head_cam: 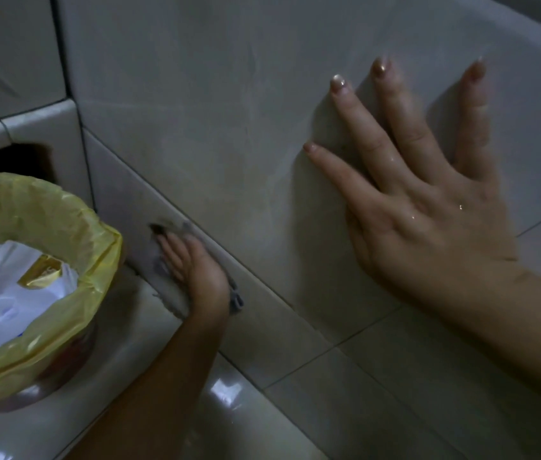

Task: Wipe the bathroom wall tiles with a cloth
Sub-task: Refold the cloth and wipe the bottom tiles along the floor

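The wall is covered with large pale grey tiles (pixel 196 111) divided by dark grout lines. My left hand (pixel 196 270) presses a grey cloth (pixel 166 290) flat against the lowest row of tiles, close to the floor, its fingers straight and pointing up-left. The cloth shows above the fingertips, left of the hand and at its right edge. My right hand (pixel 428 200) lies flat on a higher tile with fingers spread; it looks wet and holds nothing.
A waste bin (pixel 46 327) with a yellow liner, holding white papers and a gold wrapper, stands at the left, close beside the cloth. A dark recess (pixel 6 161) opens behind it. Glossy floor tiles (pixel 229 410) reflect light below.
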Action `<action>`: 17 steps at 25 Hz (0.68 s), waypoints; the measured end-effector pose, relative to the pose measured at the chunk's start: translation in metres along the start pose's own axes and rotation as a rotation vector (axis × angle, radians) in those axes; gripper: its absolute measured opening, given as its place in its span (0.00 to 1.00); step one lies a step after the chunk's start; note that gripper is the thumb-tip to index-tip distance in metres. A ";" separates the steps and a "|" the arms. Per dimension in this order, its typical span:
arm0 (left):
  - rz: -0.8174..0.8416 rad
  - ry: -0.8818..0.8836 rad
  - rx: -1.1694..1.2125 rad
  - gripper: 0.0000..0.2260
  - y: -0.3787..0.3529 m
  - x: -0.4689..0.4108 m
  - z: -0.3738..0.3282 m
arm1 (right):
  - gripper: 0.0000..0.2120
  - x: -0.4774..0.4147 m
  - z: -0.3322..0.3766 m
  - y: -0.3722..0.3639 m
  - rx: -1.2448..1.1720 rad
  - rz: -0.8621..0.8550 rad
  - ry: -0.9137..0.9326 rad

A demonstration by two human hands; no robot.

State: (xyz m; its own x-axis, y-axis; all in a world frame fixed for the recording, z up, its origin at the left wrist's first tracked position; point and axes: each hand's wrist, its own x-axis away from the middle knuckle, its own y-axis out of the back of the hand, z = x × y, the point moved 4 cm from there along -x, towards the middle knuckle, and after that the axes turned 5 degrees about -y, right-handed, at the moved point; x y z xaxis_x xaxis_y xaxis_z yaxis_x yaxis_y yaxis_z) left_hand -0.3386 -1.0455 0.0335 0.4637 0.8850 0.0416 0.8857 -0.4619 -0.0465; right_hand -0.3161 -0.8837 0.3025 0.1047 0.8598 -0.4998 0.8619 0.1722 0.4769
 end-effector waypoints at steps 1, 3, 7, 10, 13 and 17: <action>-0.007 -0.098 -0.040 0.36 -0.004 0.003 -0.025 | 0.18 0.000 0.001 0.000 0.001 -0.001 -0.001; -0.071 -0.239 -0.047 0.30 -0.013 0.012 -0.065 | 0.19 0.000 0.002 -0.001 0.004 0.003 -0.005; -0.113 -0.371 -0.126 0.29 -0.002 -0.008 -0.050 | 0.18 -0.001 0.002 0.000 -0.013 0.006 -0.014; -0.093 -0.103 -0.016 0.37 0.008 -0.038 0.009 | 0.18 -0.003 0.003 0.000 -0.006 -0.006 -0.021; -0.051 0.255 0.152 0.42 0.003 -0.010 0.053 | 0.18 -0.005 0.003 0.003 -0.021 0.008 -0.035; -0.007 0.576 0.256 0.41 -0.019 0.034 0.112 | 0.18 -0.002 0.002 0.005 -0.038 0.024 -0.023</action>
State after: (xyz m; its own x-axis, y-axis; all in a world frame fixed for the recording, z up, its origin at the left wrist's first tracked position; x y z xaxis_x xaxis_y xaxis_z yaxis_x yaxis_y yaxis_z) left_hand -0.3415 -1.0000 -0.0762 0.4587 0.6816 0.5702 0.8884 -0.3647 -0.2788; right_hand -0.3110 -0.8863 0.3043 0.1369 0.8525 -0.5044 0.8396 0.1703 0.5158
